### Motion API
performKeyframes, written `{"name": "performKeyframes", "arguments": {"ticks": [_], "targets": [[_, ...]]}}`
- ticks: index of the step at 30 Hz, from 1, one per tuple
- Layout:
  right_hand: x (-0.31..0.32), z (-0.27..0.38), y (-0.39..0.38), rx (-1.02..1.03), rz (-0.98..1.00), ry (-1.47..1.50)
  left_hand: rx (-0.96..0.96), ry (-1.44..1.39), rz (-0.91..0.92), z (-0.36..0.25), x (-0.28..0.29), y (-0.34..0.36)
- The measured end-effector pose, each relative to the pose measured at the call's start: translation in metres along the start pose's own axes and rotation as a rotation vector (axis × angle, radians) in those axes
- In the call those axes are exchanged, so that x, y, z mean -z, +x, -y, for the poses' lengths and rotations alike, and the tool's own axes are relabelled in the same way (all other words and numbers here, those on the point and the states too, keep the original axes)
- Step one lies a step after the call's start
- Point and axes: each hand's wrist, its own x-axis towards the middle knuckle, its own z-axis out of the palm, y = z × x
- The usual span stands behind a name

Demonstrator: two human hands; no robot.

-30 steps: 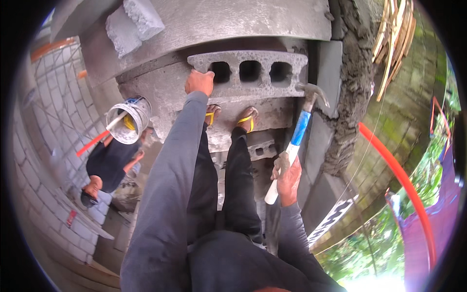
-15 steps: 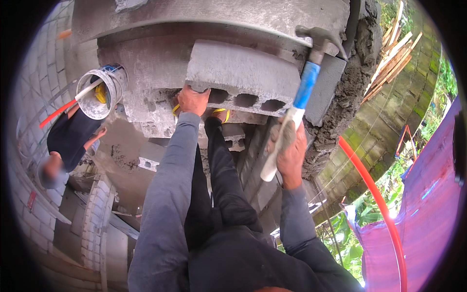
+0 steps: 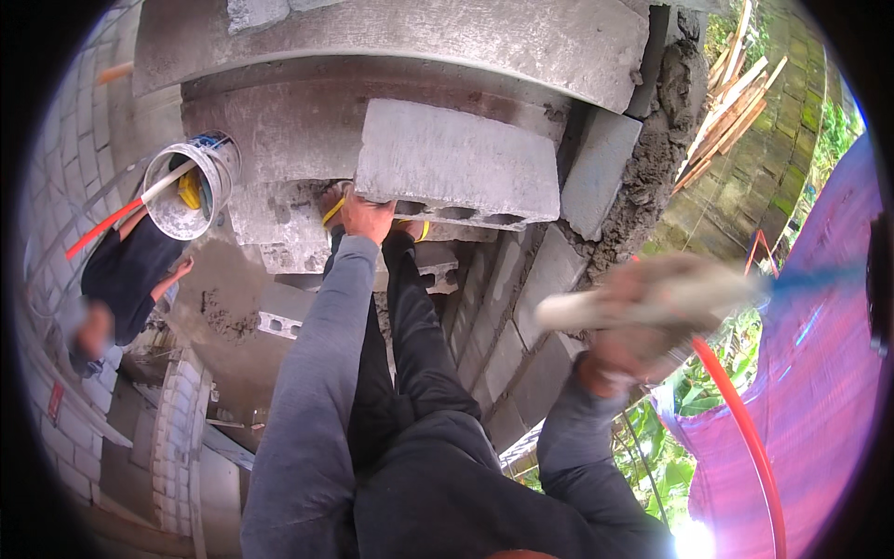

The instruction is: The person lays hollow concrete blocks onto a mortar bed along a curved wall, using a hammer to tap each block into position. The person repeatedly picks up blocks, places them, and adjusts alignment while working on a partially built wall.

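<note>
My left hand [image 3: 367, 220] grips the near left corner of a grey hollow concrete block [image 3: 456, 158], its fingers partly hidden at the block's lower edge. The block rests on a concrete step in front of me, with its row of cavities facing my legs. Off to the right, my right hand [image 3: 652, 303] is closed round the pale handle of a hammer [image 3: 577, 310]. Motion smears both hand and hammer, and the hammer's head cannot be made out. Another grey block [image 3: 601, 172] stands tilted beside a band of wet mortar [image 3: 663, 140].
At left a white bucket [image 3: 223, 177] holds tools, with a person in dark clothes [image 3: 130, 270] below it. Wooden strips [image 3: 736, 112] lie at upper right on mossy blockwork [image 3: 745, 177]. A red-orange tube [image 3: 745, 419] curves before a purple sheet [image 3: 792, 401].
My right hand has swung the hammer away from the block, out to the right. The left hand keeps its hold on the block, whose face now appears tilted more toward me.
</note>
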Motion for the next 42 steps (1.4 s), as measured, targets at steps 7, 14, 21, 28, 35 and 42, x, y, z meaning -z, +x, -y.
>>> {"name": "performKeyframes", "arguments": {"ticks": [7, 14, 21, 28, 35, 42], "targets": [[0.024, 0.046, 0.061, 0.684, 0.170, -0.302, -0.110, 0.014, -0.026, -0.024, 0.013, -0.010], [0.111, -0.185, -0.063, -0.462, 0.125, -1.355, -0.125, -0.050, -0.013, 0.026, -0.013, 0.003], [0.068, -0.073, -0.020, -0.167, -0.116, -0.488, 0.060, 0.044, -0.001, -0.015, 0.008, -0.003], [0.102, -0.135, -0.049, -0.045, 0.109, -0.819, 0.170, -0.082, 0.019, -0.059, 0.023, 0.011], [0.047, -0.089, -0.042, -0.549, -0.196, -0.885, 0.191, -0.040, 0.057, -0.064, 0.033, 0.011], [0.057, -0.069, -0.025, -0.033, -0.177, -0.007, 0.237, -0.003, 0.049, -0.074, 0.035, 0.015]]}}
